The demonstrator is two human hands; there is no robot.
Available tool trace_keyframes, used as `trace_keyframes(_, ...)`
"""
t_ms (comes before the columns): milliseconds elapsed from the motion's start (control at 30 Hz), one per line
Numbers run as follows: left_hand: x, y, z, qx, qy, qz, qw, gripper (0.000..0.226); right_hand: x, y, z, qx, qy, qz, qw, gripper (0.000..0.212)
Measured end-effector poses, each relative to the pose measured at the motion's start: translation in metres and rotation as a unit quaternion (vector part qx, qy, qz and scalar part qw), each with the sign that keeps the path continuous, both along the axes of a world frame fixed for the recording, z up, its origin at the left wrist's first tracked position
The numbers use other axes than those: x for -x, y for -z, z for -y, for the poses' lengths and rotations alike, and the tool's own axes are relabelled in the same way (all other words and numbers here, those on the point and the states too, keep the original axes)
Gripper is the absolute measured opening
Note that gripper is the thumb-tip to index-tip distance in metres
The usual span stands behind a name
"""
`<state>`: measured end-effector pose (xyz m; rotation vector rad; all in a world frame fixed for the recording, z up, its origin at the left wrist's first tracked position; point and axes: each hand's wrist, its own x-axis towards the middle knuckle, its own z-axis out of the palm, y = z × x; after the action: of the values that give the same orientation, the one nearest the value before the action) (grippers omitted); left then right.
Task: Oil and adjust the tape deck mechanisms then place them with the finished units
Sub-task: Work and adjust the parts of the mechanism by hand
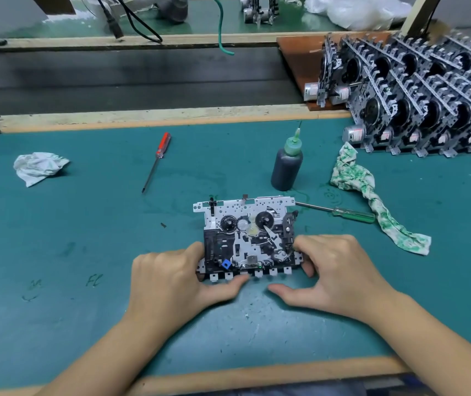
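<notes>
Both hands (245, 278) grip tape deck mechanism (247, 238)

Faint green scribbles are showing on the teal mat (57, 224), one reading roughly "FC". The motor labels (355, 135) are blurring beyond reading.

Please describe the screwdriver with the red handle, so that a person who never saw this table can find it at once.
Start at the green work mat and look left of the dark oil bottle standing near its middle. There the red-handled screwdriver lies alone and flat, tip toward the person. The other screwdriver has a green handle and lies right of the tape deck mechanism, beside a patterned rag.
</notes>
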<state>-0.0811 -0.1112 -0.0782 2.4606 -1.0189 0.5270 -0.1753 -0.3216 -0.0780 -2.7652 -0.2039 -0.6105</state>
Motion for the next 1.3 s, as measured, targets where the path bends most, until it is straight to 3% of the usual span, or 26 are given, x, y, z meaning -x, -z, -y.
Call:
trace_keyframes(200, -0.006, -0.001, -0.002, 0.003, 0.044, -0.045, 0.998, 0.073, -0.002, 0.001, -0.001, 0.003, 0.015, 0.012, 1.0, 0.05)
trace_keyframes(467, -0.005, -0.001, -0.006, -0.017, 0.122, -0.063, 0.99, 0.067, -0.002, -0.001, -0.002, -0.022, 0.048, 0.008, 0.999, 0.056)
trace_keyframes(633, -0.002, -0.005, -0.002, -0.022, 0.056, -0.07, 0.996, 0.065, 0.0, -0.001, 0.001, -0.028, 0.014, -0.008, 0.999, 0.051)
trace_keyframes(833, -0.006, -0.008, -0.005, 0.007, 0.063, -0.131, 0.989, 0.08, -0.001, -0.001, 0.001, -0.031, -0.001, 0.005, 0.999, 0.052)
trace_keyframes(967, -0.005, -0.013, -0.007, 0.039, 0.085, -0.148, 0.985, 0.063, 0.0, -0.009, -0.004, -0.067, 0.011, -0.012, 0.998, 0.051)
trace_keyframes(1167, -0.003, -0.024, -0.01, 0.106, 0.1, -0.198, 0.969, 0.068, 0.004, -0.021, -0.006, -0.225, -0.018, -0.056, 0.973, 0.055)
trace_keyframes(1300, -0.002, -0.033, -0.012, 0.135, 0.137, -0.228, 0.954, 0.06, 0.002, -0.035, -0.012, -0.424, 0.042, -0.099, 0.899, 0.051)
